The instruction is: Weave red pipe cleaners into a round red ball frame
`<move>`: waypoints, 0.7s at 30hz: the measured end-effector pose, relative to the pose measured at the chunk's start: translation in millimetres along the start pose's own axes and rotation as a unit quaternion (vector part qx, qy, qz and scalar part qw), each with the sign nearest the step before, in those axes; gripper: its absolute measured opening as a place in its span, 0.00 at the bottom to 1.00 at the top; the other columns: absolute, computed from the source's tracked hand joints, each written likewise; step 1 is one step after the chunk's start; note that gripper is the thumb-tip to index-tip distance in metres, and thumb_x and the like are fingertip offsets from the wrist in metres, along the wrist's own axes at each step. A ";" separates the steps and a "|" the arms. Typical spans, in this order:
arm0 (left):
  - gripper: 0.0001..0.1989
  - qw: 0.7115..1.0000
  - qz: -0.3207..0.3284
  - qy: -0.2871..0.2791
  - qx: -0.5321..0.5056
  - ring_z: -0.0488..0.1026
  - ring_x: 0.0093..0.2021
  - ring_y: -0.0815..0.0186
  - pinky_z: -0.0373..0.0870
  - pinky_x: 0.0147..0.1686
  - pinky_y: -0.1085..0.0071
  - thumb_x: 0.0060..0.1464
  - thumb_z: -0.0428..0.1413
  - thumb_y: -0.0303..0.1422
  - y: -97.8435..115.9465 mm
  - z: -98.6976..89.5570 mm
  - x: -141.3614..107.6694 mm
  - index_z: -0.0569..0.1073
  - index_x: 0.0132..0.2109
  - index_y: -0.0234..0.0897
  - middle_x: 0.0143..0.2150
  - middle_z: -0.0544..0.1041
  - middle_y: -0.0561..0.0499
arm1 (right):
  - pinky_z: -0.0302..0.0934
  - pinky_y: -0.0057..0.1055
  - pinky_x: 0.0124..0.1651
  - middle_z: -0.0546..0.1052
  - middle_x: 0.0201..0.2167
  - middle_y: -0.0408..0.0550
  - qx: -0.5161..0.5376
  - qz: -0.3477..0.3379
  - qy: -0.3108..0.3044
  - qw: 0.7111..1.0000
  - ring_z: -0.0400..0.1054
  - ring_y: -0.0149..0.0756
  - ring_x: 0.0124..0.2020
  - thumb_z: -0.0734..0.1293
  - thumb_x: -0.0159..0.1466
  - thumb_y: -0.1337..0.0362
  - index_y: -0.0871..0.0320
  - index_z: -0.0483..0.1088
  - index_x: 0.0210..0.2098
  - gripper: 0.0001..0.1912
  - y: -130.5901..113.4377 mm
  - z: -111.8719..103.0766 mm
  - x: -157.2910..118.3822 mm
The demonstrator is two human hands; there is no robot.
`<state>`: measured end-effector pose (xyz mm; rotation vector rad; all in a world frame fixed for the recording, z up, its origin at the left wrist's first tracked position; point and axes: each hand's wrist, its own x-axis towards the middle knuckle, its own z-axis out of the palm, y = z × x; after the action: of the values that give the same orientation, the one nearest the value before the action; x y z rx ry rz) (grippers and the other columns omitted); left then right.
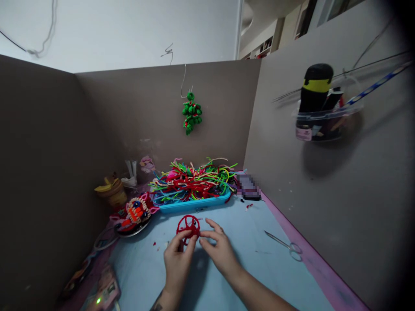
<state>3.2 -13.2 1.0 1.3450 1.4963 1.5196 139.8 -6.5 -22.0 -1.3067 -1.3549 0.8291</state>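
Observation:
My left hand (179,255) pinches a red wheel-shaped ring with spokes (189,217), which looks bent from fuzzy pipe cleaner, between thumb and fingers. At the ring's right edge is my right hand (218,246), its thumb and fingers apart. Whether those fingertips touch the ring I cannot tell. Part of the ring's lower side is hidden behind my left fingers. Beyond both hands, a blue tray (197,205) is heaped with many-coloured pipe cleaners (197,183).
Scissors (287,246) lie on the right. A colourful animal-face figure (138,211) sits on a dish at left, near a yellowish pot (113,192). A phone-like object (248,186) lies back right. A green ornament (192,113) and a clear tub (319,125) hang from the grey panels.

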 end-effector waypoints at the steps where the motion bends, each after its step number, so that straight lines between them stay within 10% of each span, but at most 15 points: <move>1: 0.11 1.000 0.008 0.005 0.001 0.78 0.34 0.58 0.73 0.37 0.67 0.43 0.65 0.39 -0.9 0.6 -1.4 0.81 0.35 0.39 0.34 0.82 0.47 | 0.55 0.49 0.61 0.69 0.57 0.56 0.020 0.017 -0.002 1.000 0.63 0.50 0.59 0.69 0.56 0.67 0.54 0.80 0.35 0.09 1.7 1.8 0.1; 10: 0.06 0.995 0.093 -0.016 0.011 0.76 0.31 0.61 0.71 0.32 0.70 0.46 0.64 0.35 -0.6 4.2 -14.3 0.81 0.34 0.42 0.33 0.82 0.48 | 0.64 0.36 0.48 0.72 0.50 0.55 0.074 0.056 0.032 0.995 0.67 0.45 0.52 0.68 0.55 0.64 0.57 0.77 0.32 0.07 3.9 9.9 -3.4; 21: 0.11 0.999 -0.024 -0.030 -0.026 0.76 0.30 0.61 0.73 0.32 0.68 0.44 0.64 0.37 2.7 8.4 -7.2 0.81 0.35 0.37 0.31 0.82 0.47 | 0.64 0.36 0.48 0.72 0.50 0.55 0.075 0.052 0.039 0.995 0.68 0.44 0.51 0.68 0.55 0.65 0.57 0.77 0.34 0.08 7.7 11.3 -3.4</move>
<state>13.7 -17.5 0.6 1.3032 1.4328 1.4651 130.5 -6.6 -32.6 -1.2867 -1.1488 0.9239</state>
